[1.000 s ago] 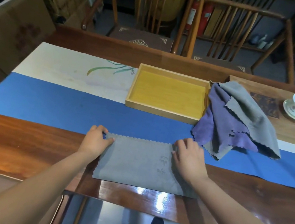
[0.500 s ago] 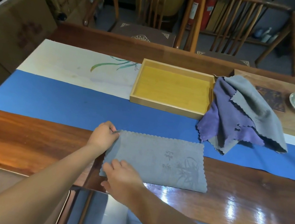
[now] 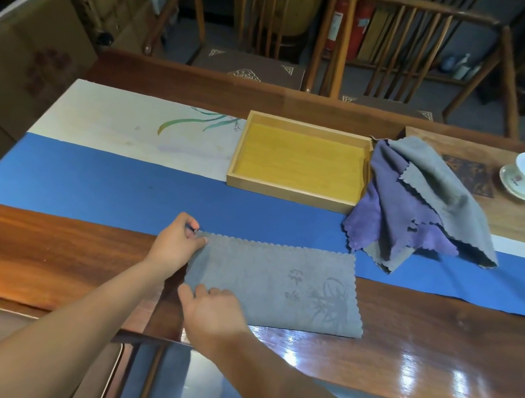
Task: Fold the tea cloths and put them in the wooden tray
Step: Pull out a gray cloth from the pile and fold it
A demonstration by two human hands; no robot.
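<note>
Left grip (image 3: 177, 243) pinches grey cloth's (image 3: 278, 285) far-left corner; right grip (image 3: 213, 315) holds near-left.

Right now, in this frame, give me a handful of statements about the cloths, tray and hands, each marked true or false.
1. The wooden tray holds no cloth. True.
2. The grey cloth in front of the person lies crumpled in a ball. False: it lies flat, a folded rectangle.
3. The left hand pinches the cloth's far left corner. True.
4. The right hand is on the cloth's right end. False: it is at the near left corner.
5. The pile of cloths lies left of the tray. False: it lies right of it.
</note>
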